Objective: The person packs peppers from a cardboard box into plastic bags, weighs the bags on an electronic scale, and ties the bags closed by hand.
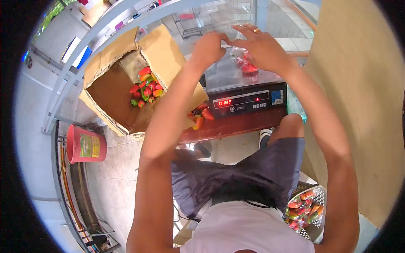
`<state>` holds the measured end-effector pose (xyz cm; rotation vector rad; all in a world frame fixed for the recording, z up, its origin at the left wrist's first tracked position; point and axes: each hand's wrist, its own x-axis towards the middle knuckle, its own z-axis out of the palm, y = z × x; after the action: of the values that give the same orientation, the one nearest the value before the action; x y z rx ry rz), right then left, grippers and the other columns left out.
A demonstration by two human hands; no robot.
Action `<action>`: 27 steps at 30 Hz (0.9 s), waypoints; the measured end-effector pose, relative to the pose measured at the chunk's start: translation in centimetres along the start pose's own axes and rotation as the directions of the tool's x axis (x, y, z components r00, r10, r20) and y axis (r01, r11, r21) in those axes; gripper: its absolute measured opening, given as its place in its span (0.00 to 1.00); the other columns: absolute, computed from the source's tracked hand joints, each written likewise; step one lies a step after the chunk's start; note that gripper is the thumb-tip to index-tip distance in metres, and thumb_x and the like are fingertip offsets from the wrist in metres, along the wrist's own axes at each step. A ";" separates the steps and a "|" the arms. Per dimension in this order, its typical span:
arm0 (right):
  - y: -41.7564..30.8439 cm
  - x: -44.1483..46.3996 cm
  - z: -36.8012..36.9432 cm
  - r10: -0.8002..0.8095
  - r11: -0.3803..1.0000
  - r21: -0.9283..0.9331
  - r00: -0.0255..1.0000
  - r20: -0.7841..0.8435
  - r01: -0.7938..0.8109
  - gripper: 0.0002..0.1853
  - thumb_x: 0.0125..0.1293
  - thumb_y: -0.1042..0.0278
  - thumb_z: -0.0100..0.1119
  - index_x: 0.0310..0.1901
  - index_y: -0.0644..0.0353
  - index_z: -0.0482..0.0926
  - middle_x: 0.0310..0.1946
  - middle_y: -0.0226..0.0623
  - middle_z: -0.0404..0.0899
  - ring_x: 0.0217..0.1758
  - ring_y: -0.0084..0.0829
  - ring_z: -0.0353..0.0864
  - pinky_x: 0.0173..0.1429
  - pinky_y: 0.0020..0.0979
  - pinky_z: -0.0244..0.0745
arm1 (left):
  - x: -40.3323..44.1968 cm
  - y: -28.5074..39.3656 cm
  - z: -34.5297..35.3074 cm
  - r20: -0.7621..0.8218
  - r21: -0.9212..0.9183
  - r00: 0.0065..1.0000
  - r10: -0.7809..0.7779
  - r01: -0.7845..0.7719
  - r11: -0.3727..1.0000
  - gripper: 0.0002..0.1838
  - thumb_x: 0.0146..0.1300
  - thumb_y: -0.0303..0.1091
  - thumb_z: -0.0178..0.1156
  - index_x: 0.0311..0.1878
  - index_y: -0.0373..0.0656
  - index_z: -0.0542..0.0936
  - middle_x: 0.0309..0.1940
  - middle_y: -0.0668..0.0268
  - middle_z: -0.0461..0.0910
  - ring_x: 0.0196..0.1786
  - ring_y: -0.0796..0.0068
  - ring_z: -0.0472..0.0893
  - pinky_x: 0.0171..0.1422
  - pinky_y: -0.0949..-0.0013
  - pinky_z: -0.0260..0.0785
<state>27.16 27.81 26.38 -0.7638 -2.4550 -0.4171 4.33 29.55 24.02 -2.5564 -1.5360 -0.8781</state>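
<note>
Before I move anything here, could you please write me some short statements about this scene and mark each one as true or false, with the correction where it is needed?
1. The left hand and the right hand are raised near the scale. True.
2. The ring is on the left hand. False: the ring is on the right hand.
3. The scale shows lit red digits. True.
4. The peppers in the open cardboard box are all green. False: these peppers are mostly red, with some green and orange.
5. The bucket is blue. False: the bucket is pinkish red.
6. Peppers in clear plastic lie in the perforated basket. True.
</note>
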 end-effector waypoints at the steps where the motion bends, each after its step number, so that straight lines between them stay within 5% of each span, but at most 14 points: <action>1: 0.1 0.1 0.3 0.011 0.999 -0.032 0.999 0.052 -0.009 0.22 0.58 0.74 0.64 0.54 0.45 0.85 0.70 0.41 0.70 0.72 0.48 0.70 0.62 0.49 0.78 | 0.3 0.0 0.4 0.035 -0.002 0.999 -0.025 0.025 1.000 0.19 0.47 0.30 0.72 0.47 0.46 0.86 0.39 0.50 0.82 0.47 0.45 0.81 0.55 0.53 0.73; 5: 1.1 0.2 2.0 0.044 0.990 -0.136 0.989 0.142 -0.024 0.15 0.60 0.71 0.63 0.48 0.49 0.88 0.68 0.42 0.72 0.72 0.47 0.71 0.59 0.49 0.79 | 0.7 0.4 2.3 0.059 -0.052 0.991 -0.118 0.121 0.991 0.33 0.42 0.31 0.76 0.58 0.50 0.81 0.45 0.50 0.83 0.55 0.45 0.80 0.61 0.53 0.73; 8: 1.6 0.2 2.3 0.030 0.984 -0.176 0.987 0.161 -0.001 0.08 0.61 0.69 0.62 0.40 0.53 0.88 0.55 0.41 0.82 0.62 0.46 0.80 0.54 0.48 0.81 | 1.0 1.8 3.8 0.106 -0.084 0.965 -0.240 0.249 0.965 0.47 0.41 0.30 0.78 0.69 0.56 0.71 0.56 0.48 0.80 0.63 0.45 0.76 0.66 0.52 0.71; 11: 1.7 1.1 1.8 0.138 0.979 -0.185 0.934 0.330 -0.079 0.06 0.62 0.67 0.61 0.34 0.55 0.87 0.38 0.40 0.87 0.48 0.46 0.86 0.49 0.46 0.82 | 1.3 0.7 7.3 0.070 -0.220 0.996 -0.061 0.075 0.972 0.38 0.43 0.32 0.75 0.63 0.48 0.77 0.46 0.42 0.83 0.52 0.46 0.83 0.56 0.53 0.77; 14: 2.3 0.4 -0.5 0.149 0.987 0.037 0.971 0.187 -0.158 0.05 0.57 0.70 0.66 0.36 0.55 0.86 0.36 0.41 0.87 0.43 0.45 0.86 0.47 0.43 0.80 | 2.4 2.0 4.5 0.269 -0.098 0.952 -0.148 0.180 0.979 0.19 0.48 0.34 0.76 0.45 0.44 0.87 0.41 0.53 0.87 0.47 0.55 0.86 0.53 0.56 0.77; 17: 3.0 0.5 -3.3 0.225 0.955 0.154 0.958 0.178 -0.253 0.06 0.58 0.72 0.66 0.37 0.59 0.85 0.36 0.42 0.86 0.42 0.44 0.86 0.44 0.40 0.80 | 2.6 2.4 1.0 0.133 -0.290 0.980 -0.150 0.184 0.939 0.11 0.51 0.37 0.75 0.33 0.40 0.87 0.31 0.56 0.87 0.38 0.63 0.87 0.45 0.60 0.77; 20: 2.4 0.8 -5.7 0.294 0.907 0.291 0.953 0.078 -0.304 0.06 0.60 0.72 0.63 0.38 0.59 0.86 0.34 0.46 0.86 0.38 0.47 0.86 0.44 0.41 0.80 | 2.7 3.5 -3.4 0.060 -0.246 0.984 -0.168 0.177 0.953 0.13 0.49 0.38 0.75 0.35 0.41 0.87 0.33 0.54 0.87 0.38 0.58 0.87 0.46 0.60 0.78; 22: 1.9 1.5 -6.6 0.269 0.908 0.326 0.963 0.030 -0.264 0.07 0.59 0.72 0.64 0.39 0.60 0.86 0.34 0.46 0.86 0.38 0.46 0.87 0.45 0.39 0.81 | 2.2 4.1 -2.8 -0.168 -0.397 0.946 -0.276 0.192 0.898 0.14 0.52 0.39 0.76 0.38 0.41 0.87 0.32 0.56 0.87 0.37 0.62 0.86 0.44 0.62 0.77; 27: -0.7 2.8 -7.7 0.232 0.851 0.498 0.970 -0.071 -0.167 0.10 0.58 0.73 0.68 0.42 0.61 0.86 0.37 0.43 0.87 0.40 0.40 0.89 0.46 0.36 0.81 | 1.3 5.3 0.1 -0.226 -0.441 0.971 -0.078 -0.031 0.897 0.14 0.55 0.37 0.76 0.40 0.40 0.85 0.31 0.59 0.86 0.34 0.72 0.83 0.42 0.65 0.74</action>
<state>27.82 25.18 34.12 -0.7306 -2.1874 0.2299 9.17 27.91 25.85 -2.5737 -1.4309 -1.6424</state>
